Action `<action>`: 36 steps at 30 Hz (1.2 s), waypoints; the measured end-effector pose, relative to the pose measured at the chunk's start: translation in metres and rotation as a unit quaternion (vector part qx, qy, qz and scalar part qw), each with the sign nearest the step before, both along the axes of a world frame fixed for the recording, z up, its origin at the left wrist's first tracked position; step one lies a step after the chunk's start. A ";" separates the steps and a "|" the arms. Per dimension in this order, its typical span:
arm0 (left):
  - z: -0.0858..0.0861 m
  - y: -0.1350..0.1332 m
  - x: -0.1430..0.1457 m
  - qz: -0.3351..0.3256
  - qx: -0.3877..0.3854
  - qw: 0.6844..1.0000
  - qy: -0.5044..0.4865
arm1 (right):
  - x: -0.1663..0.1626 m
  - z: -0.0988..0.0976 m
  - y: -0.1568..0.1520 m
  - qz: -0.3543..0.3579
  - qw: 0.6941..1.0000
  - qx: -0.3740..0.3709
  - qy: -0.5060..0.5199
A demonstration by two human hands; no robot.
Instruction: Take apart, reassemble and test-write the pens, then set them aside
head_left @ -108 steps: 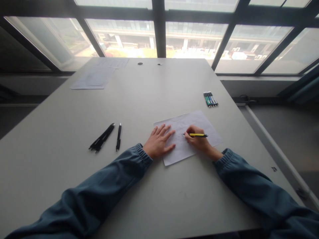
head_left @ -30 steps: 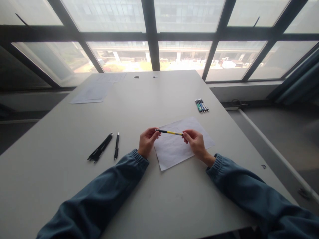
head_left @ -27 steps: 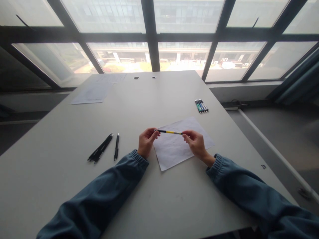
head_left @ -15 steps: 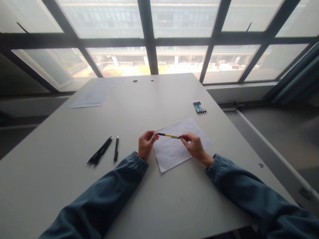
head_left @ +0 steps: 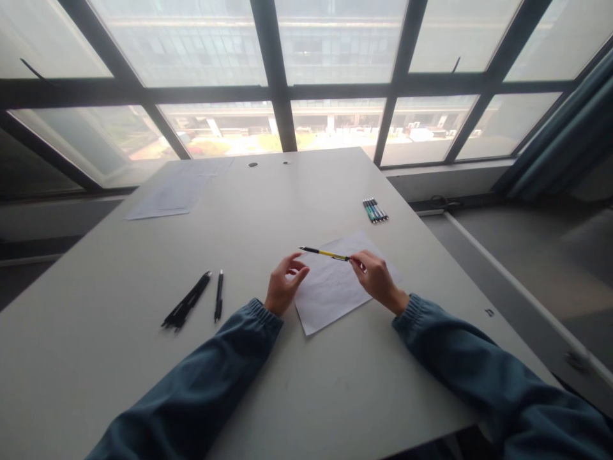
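Yellow pen (head_left: 325,253): held level above the sheet of paper (head_left: 330,297), toward the table's (head_left: 287,191) right edge. Right hand (head_left: 376,281) fingertips pinch one end. Left hand (head_left: 283,287) is loosely spread, empty, just beside the tip. Sheet faintly marked; pen not yet laid down.

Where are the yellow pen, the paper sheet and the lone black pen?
yellow pen (head_left: 328,253), head view, yellow barrel.
paper sheet (head_left: 332,292), head view, bare middle.
lone black pen (head_left: 219,296), head view, mid-barrel.
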State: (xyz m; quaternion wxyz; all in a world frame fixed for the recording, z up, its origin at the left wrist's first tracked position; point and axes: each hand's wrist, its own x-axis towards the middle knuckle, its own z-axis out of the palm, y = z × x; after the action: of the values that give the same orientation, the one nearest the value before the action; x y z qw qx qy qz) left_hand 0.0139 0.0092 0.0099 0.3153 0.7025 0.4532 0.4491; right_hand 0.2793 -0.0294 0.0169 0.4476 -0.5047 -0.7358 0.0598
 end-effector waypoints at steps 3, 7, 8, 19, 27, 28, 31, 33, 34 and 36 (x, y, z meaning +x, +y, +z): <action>-0.001 -0.004 -0.001 -0.061 0.083 0.981 0.162 | 0.011 0.003 0.007 -0.051 0.999 0.017 -0.007; -0.003 -0.009 -0.007 -0.143 0.121 0.931 0.313 | 0.032 0.006 0.018 -0.122 0.992 0.012 -0.003; -0.003 -0.009 -0.010 -0.151 0.123 0.926 0.324 | 0.037 0.006 0.021 -0.140 0.990 0.004 -0.001; 0.000 -0.021 -0.046 -0.187 0.130 0.909 0.348 | 0.064 -0.006 0.069 -0.331 0.919 -0.198 -0.089; -0.001 -0.022 -0.051 -0.198 0.135 0.905 0.352 | 0.063 -0.009 0.089 -0.372 0.879 -0.272 -0.123; 0.000 -0.022 -0.051 -0.198 0.136 0.905 0.351 | 0.063 -0.009 0.089 -0.371 0.879 -0.273 -0.125; 0.001 -0.023 -0.050 -0.198 0.137 0.906 0.348 | 0.061 -0.011 0.085 -0.364 0.882 -0.269 -0.133; 0.002 -0.025 -0.050 -0.198 0.136 0.906 0.349 | 0.060 -0.012 0.082 -0.359 0.885 -0.263 -0.137; 0.002 -0.025 -0.050 -0.198 0.135 0.906 0.350 | 0.059 -0.013 0.081 -0.357 0.887 -0.259 -0.138; 0.002 -0.026 -0.050 -0.197 0.133 0.906 0.350 | 0.058 -0.014 0.079 -0.356 0.888 -0.254 -0.140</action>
State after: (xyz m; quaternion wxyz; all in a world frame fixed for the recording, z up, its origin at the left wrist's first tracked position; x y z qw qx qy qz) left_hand -0.0365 -0.0167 0.0121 0.1218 0.9252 0.3223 0.1592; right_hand 0.3375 0.0493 0.0030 0.1880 -0.8324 -0.5213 0.0096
